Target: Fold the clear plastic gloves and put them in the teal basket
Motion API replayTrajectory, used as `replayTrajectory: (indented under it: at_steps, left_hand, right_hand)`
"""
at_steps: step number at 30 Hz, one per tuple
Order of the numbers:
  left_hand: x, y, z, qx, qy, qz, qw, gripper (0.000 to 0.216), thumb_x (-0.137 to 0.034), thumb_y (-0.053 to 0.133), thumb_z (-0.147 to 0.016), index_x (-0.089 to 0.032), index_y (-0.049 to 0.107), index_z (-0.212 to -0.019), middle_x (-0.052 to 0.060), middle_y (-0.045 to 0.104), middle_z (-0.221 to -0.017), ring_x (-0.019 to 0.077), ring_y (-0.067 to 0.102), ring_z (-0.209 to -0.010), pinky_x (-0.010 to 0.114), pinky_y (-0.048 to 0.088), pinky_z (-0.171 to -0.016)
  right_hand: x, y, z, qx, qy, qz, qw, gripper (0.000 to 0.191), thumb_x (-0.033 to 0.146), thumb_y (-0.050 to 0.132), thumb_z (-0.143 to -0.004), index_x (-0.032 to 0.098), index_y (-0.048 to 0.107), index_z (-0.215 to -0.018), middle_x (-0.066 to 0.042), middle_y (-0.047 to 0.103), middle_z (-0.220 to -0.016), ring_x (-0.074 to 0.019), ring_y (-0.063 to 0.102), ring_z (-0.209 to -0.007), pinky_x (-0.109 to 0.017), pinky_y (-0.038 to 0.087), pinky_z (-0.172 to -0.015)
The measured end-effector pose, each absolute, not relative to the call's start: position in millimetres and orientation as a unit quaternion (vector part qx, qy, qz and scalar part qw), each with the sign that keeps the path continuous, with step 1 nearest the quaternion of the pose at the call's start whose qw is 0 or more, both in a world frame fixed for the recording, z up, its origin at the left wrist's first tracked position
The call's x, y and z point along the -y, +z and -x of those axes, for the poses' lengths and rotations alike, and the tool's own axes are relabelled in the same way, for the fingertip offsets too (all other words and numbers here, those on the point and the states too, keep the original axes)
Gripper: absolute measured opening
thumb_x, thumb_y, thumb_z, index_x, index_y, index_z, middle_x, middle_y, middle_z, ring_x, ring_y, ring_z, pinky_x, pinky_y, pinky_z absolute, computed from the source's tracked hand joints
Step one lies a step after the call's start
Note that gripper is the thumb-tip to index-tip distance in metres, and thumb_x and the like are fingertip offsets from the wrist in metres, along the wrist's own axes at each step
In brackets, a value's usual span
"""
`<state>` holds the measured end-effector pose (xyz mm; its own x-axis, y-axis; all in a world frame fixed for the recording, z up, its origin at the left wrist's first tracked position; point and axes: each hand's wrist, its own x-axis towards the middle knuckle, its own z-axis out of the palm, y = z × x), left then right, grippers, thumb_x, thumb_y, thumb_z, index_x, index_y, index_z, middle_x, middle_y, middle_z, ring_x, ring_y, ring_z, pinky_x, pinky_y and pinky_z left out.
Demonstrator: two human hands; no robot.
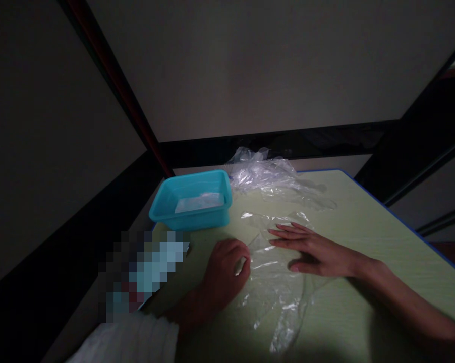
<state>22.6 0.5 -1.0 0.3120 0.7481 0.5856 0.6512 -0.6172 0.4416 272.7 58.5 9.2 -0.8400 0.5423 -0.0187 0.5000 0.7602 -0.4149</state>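
Dim light leaves the far left nearly black and the left hand shaded, while white glints streak the clear plastic, soft shadow lies below the right forearm, and coarse pixelation hides a patch at left.

- The bench, pale yellow-green with a blue edge, carries the turquoise basin, which stands near its far left corner.
- Crumpled clear plastic lies in a loose heap just right of the basin, its thin ends trailing farther right.
- Flattened clear plastic, wrinkled and shiny, lies nearer than the basin and to its right.
- A blurred light-blue item lies in front of the basin; what it is cannot be told.
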Motion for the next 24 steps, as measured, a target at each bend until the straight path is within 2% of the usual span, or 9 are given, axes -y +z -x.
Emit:
replayTrajectory:
  at_steps: [8, 11, 14, 16, 21, 24]
  left_hand:
    - [-21.8, 8.3, 4.0, -0.525, 0.438, -0.730, 0.001, 0.013, -0.007, 0.048, -0.073, -0.018, 0.053, -0.069, 0.002, 0.062, -0.073, 0.0184, 0.059, -0.068, 0.032, 0.047, -0.064]
    - [-27.4, 6.5, 9.8, -0.537, 0.443, -0.717, -0.022, 0.012, -0.008, 0.047, -0.074, -0.018, 0.053, -0.072, 0.004, 0.062, -0.076, 0.0202, 0.059, -0.071, 0.034, 0.048, -0.066]
    - [-26.0, 6.3, 10.4, -0.535, 0.447, -0.716, -0.041, 0.011, -0.009, 0.048, -0.076, -0.017, 0.054, -0.081, 0.008, 0.061, -0.087, 0.0231, 0.058, -0.082, 0.038, 0.048, -0.074]
    - [-21.6, 6.7, 7.9, -0.517, 0.448, -0.728, -0.048, 0.013, -0.009, 0.048, -0.077, -0.017, 0.055, -0.085, 0.009, 0.060, -0.092, 0.0232, 0.057, -0.089, 0.038, 0.048, -0.078]
    - [-10.1, 0.3, -8.8, -0.429, 0.399, -0.810, -0.002, 0.020, -0.006, 0.044, -0.080, -0.018, 0.055, -0.092, 0.007, 0.061, -0.096, 0.0194, 0.059, -0.092, 0.033, 0.050, -0.082]
    - [-7.1, -7.5, -21.3, -0.421, 0.302, -0.854, 0.041, 0.027, -0.009, 0.044, -0.082, -0.014, 0.054, -0.107, 0.013, 0.059, -0.112, 0.0224, 0.057, -0.104, 0.036, 0.049, -0.089]
  right_hand:
    - [-56.6, 14.5, -277.0, 0.946, 0.178, 0.263, 0.060, 0.057, 0.047, 0.056, -0.083, 0.021, 0.045, -0.133, -0.009, 0.037, -0.143, -0.0295, 0.030, -0.132, -0.057, 0.027, -0.105]
    - [-55.1, 14.2, -274.8, 0.942, 0.162, 0.270, 0.114, 0.052, 0.043, 0.053, -0.086, 0.020, 0.046, -0.132, -0.010, 0.041, -0.141, -0.0277, 0.035, -0.130, -0.055, 0.029, -0.105]
    - [-52.5, 10.7, -267.8, 0.925, 0.150, 0.303, 0.176, 0.039, 0.034, 0.043, -0.092, 0.017, 0.053, -0.125, -0.011, 0.051, -0.132, -0.0230, 0.045, -0.123, -0.047, 0.039, -0.101]
    - [-50.2, 7.2, -261.5, 0.918, 0.140, 0.320, 0.187, 0.038, 0.031, 0.038, -0.094, 0.014, 0.054, -0.124, -0.012, 0.055, -0.128, -0.0217, 0.050, -0.119, -0.042, 0.043, -0.098]
    - [-45.7, 1.5, -247.3, 0.927, 0.108, 0.321, 0.160, 0.046, 0.033, 0.037, -0.094, 0.007, 0.046, -0.131, -0.016, 0.050, -0.132, -0.0241, 0.047, -0.122, -0.042, 0.042, -0.100]
    - [-45.8, 1.9, -242.6, 0.932, 0.092, 0.314, 0.157, 0.052, 0.037, 0.040, -0.092, 0.006, 0.041, -0.134, -0.018, 0.045, -0.136, -0.0256, 0.043, -0.125, -0.044, 0.039, -0.102]
